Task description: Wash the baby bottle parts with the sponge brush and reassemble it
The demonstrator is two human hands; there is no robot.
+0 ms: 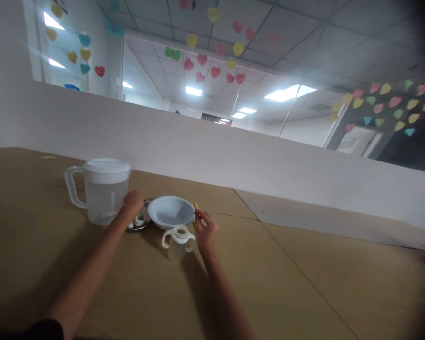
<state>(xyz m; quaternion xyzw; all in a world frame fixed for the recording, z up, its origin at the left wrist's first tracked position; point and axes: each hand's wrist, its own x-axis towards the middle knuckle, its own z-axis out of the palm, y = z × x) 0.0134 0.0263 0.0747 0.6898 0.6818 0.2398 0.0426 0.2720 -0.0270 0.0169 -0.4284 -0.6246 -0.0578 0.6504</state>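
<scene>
My left hand (133, 202) is closed in a rounded shape between the pitcher and the plate; what its fingers hold, if anything, is hidden. Beside it stands a clear lidded pitcher (106, 198) with a white handle. Below that hand a small metal plate (139, 227) carries a white ring-shaped part (140, 219) and other small white pieces. My right hand (205, 229) pinches a small yellow thing (196, 206) at the right rim of a white bowl (170, 199). In front of the bowl, a clear two-handled baby bottle (177, 248) stands upright without a lid.
The wooden table (286, 283) has seams across its right side. Behind it runs a low white wall (216, 146) with glass above, dotted with heart-shaped paper notes (215, 72). A thin pale scrap (48, 157) lies at the table's far left.
</scene>
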